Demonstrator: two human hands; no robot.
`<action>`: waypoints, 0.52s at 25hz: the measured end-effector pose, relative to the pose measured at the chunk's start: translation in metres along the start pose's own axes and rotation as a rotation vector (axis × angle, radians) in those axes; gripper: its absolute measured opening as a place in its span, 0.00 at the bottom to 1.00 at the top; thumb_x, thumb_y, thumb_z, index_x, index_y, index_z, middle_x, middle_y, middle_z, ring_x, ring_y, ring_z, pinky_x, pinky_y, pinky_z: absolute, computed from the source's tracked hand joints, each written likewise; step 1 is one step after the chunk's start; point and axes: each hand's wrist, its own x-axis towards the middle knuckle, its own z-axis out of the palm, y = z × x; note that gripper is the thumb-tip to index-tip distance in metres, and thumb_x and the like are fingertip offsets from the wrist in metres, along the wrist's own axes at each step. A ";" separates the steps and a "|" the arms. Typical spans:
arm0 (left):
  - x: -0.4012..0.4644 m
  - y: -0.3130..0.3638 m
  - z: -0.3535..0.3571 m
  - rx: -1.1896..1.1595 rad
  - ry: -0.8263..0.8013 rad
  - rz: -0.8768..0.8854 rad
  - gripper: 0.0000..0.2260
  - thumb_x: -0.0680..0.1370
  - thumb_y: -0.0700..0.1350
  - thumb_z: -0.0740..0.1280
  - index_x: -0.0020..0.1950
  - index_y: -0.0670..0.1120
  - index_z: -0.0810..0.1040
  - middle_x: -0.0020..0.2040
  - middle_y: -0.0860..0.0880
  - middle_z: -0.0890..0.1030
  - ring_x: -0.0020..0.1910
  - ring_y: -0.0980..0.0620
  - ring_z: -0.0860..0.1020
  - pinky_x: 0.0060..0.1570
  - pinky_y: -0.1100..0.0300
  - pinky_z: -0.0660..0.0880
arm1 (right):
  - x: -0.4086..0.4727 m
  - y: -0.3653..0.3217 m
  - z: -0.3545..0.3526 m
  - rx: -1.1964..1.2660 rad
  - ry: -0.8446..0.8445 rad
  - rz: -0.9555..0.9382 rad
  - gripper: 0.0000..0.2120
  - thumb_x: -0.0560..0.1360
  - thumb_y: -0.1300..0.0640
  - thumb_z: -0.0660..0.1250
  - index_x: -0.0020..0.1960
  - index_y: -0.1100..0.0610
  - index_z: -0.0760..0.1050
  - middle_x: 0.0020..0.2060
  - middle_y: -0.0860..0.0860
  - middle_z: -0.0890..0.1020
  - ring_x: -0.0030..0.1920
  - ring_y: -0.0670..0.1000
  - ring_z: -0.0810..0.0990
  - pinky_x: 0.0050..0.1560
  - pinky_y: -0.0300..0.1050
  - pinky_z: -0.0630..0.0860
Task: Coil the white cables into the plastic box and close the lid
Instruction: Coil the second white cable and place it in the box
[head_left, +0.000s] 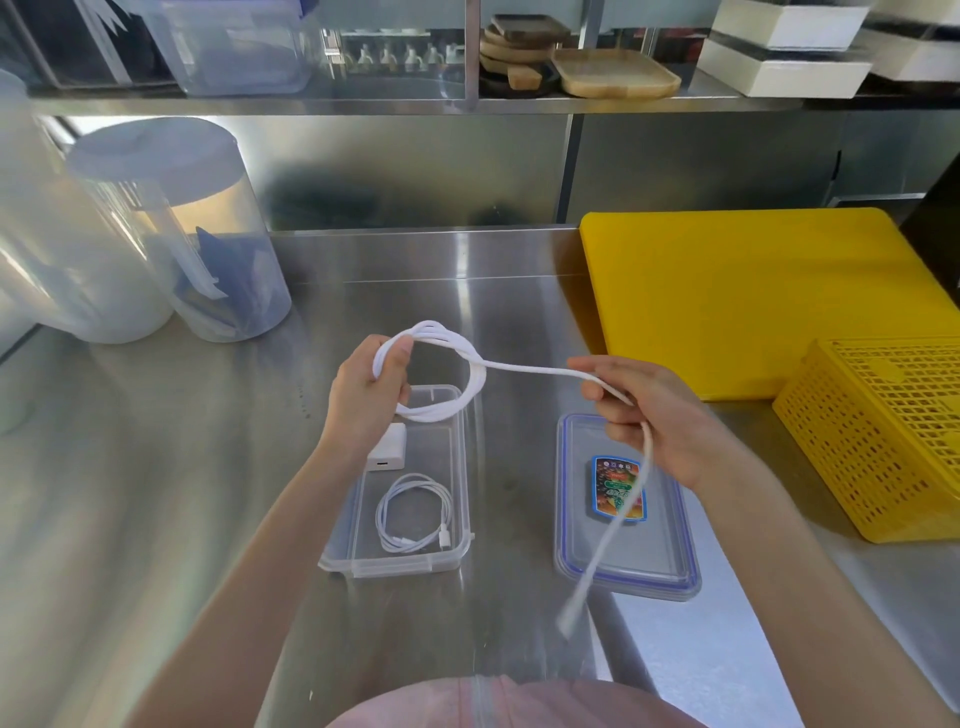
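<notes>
Two hands hold one white cable (530, 368) above the steel table (156, 441). At 6 o'clock sits the open plastic box (457, 467), its lid (670, 551) at 3. Left hand (363, 395) grips the loops; right hand (660, 415) pinches the loose end. A small coiled cable (413, 514) lies inside the box.

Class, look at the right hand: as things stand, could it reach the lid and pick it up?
Probably not yet. The lid lies uncovered just below the right hand, but its fingers hold the thick white cable.

steel counter (208, 519) | plastic box (457, 556) | lid (670, 561) | yellow board (727, 301) | yellow basket (883, 441) | jars (208, 234)
</notes>
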 end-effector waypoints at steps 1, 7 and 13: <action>-0.001 0.001 0.000 -0.044 -0.016 -0.006 0.13 0.79 0.49 0.57 0.35 0.51 0.68 0.24 0.54 0.71 0.22 0.60 0.70 0.23 0.71 0.67 | -0.001 0.001 0.000 -0.064 -0.006 -0.016 0.13 0.78 0.61 0.55 0.47 0.56 0.79 0.26 0.46 0.76 0.21 0.42 0.62 0.20 0.32 0.59; -0.004 0.009 0.002 -0.447 -0.083 -0.169 0.11 0.80 0.50 0.54 0.40 0.48 0.68 0.22 0.58 0.65 0.22 0.60 0.65 0.26 0.66 0.60 | -0.004 0.009 0.010 -0.239 -0.081 -0.085 0.14 0.78 0.57 0.56 0.45 0.51 0.80 0.26 0.43 0.74 0.25 0.42 0.67 0.27 0.32 0.65; -0.018 0.022 0.021 -0.724 -0.204 -0.184 0.14 0.82 0.47 0.50 0.38 0.48 0.66 0.24 0.56 0.71 0.24 0.57 0.70 0.27 0.65 0.66 | 0.001 0.014 0.033 -0.234 -0.153 -0.057 0.18 0.78 0.48 0.51 0.53 0.55 0.77 0.27 0.45 0.76 0.29 0.42 0.75 0.36 0.34 0.74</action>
